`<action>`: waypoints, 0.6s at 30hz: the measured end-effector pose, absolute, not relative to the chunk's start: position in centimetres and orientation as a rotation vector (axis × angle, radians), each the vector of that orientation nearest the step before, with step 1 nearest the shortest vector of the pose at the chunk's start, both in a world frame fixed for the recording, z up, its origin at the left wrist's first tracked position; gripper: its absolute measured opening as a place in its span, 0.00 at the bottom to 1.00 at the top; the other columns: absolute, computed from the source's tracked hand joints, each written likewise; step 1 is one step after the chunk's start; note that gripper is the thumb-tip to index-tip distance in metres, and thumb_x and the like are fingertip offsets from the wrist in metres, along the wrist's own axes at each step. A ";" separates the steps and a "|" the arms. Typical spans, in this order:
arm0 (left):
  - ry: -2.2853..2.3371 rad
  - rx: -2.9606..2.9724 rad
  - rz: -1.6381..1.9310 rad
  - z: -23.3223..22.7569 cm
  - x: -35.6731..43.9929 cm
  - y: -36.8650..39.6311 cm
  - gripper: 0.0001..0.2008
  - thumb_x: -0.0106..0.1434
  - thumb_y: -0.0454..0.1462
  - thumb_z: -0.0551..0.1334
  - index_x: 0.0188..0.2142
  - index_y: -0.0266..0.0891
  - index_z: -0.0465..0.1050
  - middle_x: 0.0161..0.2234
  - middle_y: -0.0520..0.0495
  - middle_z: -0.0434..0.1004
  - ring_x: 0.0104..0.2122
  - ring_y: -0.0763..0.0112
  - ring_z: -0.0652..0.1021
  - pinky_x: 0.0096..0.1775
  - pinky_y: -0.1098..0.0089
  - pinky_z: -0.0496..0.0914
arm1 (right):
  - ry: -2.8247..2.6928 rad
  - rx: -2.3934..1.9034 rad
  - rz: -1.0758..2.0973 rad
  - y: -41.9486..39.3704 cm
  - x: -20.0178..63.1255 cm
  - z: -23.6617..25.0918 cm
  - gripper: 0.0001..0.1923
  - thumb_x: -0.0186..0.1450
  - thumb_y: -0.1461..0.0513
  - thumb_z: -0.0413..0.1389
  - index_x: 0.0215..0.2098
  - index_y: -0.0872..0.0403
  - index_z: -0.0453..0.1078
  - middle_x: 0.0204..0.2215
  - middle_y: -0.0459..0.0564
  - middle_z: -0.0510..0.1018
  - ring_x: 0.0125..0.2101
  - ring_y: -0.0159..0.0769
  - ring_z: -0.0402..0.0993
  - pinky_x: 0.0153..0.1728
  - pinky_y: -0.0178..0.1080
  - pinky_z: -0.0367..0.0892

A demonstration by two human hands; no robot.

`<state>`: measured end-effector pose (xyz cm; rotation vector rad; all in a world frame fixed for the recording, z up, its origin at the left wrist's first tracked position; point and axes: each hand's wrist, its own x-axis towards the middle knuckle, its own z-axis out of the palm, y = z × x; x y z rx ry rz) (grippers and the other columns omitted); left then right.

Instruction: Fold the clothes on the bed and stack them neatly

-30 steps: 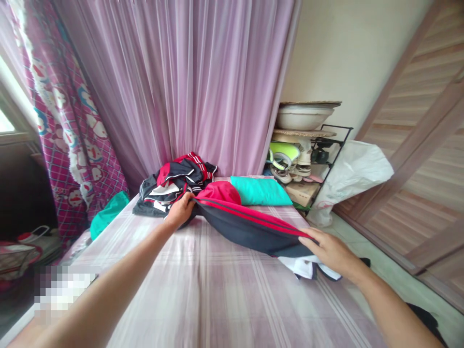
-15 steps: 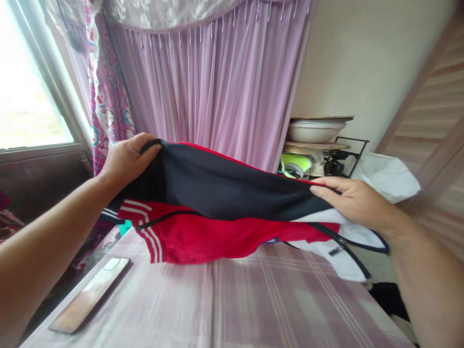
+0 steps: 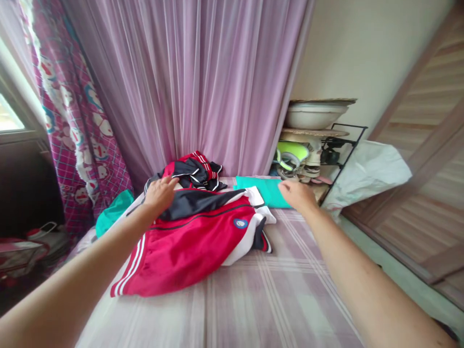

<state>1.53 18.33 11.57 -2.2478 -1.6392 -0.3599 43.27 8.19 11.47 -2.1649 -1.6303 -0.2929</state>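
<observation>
Half a second ago you held the jacket up with 2 hands — now it lies spread on the bed. Your left hand rests open on its far edge; your right hand hovers loosely open beyond its right side, holding nothing.

I can't read any words or numbers here; the round blue badge on the red jacket is too blurred to read.
</observation>
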 end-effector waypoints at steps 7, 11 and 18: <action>-1.469 -2.854 -0.387 0.3 2.5 6.9 0.25 0.66 0.52 0.55 0.58 0.47 0.70 0.58 0.43 0.73 0.58 0.55 0.72 0.61 0.53 0.61 | -1.757 -2.108 0.679 -0.6 42.5 -2.8 0.19 0.57 0.46 0.57 0.33 0.51 0.80 0.29 0.47 0.81 0.30 0.39 0.75 0.30 0.36 0.64; -1.480 -3.037 -0.294 -2.2 2.3 2.7 0.36 0.59 0.57 0.61 0.64 0.49 0.63 0.64 0.43 0.66 0.61 0.49 0.68 0.63 0.44 0.57 | -1.422 -2.013 0.520 -1.1 39.1 -6.6 0.15 0.50 0.52 0.61 0.32 0.51 0.78 0.31 0.48 0.80 0.33 0.41 0.75 0.35 0.39 0.66; -1.901 -2.759 -0.494 -1.9 0.7 5.5 0.23 0.68 0.44 0.46 0.49 0.39 0.76 0.45 0.41 0.82 0.45 0.56 0.81 0.48 0.60 0.73 | -1.015 -1.679 0.344 4.0 39.6 0.4 0.20 0.60 0.49 0.49 0.42 0.52 0.71 0.36 0.51 0.80 0.38 0.42 0.75 0.39 0.40 0.69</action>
